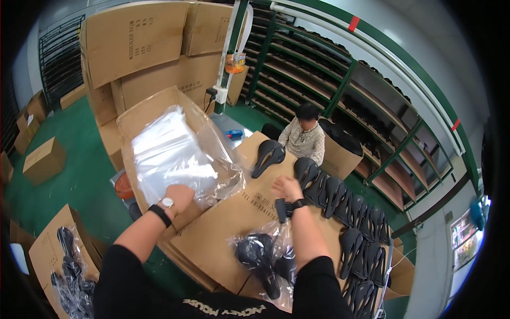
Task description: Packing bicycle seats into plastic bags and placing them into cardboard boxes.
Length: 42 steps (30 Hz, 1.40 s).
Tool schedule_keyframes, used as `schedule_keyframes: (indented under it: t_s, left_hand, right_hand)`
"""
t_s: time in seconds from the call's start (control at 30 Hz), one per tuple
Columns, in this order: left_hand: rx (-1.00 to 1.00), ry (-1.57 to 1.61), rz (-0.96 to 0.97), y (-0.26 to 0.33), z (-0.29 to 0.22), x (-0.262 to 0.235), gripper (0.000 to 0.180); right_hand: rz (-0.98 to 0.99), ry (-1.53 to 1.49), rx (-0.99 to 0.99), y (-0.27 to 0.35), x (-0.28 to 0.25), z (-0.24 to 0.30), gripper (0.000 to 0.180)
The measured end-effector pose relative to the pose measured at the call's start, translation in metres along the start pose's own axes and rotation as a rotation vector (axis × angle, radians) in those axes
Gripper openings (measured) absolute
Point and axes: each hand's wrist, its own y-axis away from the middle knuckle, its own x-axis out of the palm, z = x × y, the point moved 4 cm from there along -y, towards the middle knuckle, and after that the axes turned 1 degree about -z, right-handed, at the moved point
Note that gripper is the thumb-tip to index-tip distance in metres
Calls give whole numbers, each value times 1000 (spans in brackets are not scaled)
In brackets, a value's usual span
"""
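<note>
Clear plastic bags [164, 143] lie in a stack inside an open cardboard box. At the stack's near edge is my left hand [180, 198], its fingers curled down against the plastic; the fingertips are hidden. My right hand [287, 187] hovers over the cardboard-topped table [212, 239], fingers loosely bent and apart, with nothing visible in them. Just beyond it lies a black bicycle saddle [268, 157]. Rows of more black saddles [334, 195] run along the table's right side. Close to my body sits a bagged saddle [256, 252], wrapped in clear plastic.
A person [305, 135] sits across the table, near a carton [340, 157] of black items. Large cartons [138, 42] are piled at the far left. Bagged saddles [71, 271] fill a box at lower left. Green shelving [303, 64] lines the back.
</note>
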Motion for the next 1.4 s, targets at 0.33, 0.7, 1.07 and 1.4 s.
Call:
schedule_keyframes:
  t_s: [0.33,0.7,1.07,1.4]
  left_hand:
    - [-404,1358,-535,84,70,-17,16]
    - [-258,2033,-316,111,-18,-61,25]
    - [-240,2392,14,96,-103,-26,9]
    - [171,1979,267,123,-176,-36,27]
  right_hand:
    - [37,-522,0,-87,67,-70,20]
    - [335,-297,-550,121,17,22,35]
    - [128,-104,-381,279,-8,-18,50]
    - [477,-34,-140,346,40,-48,66]
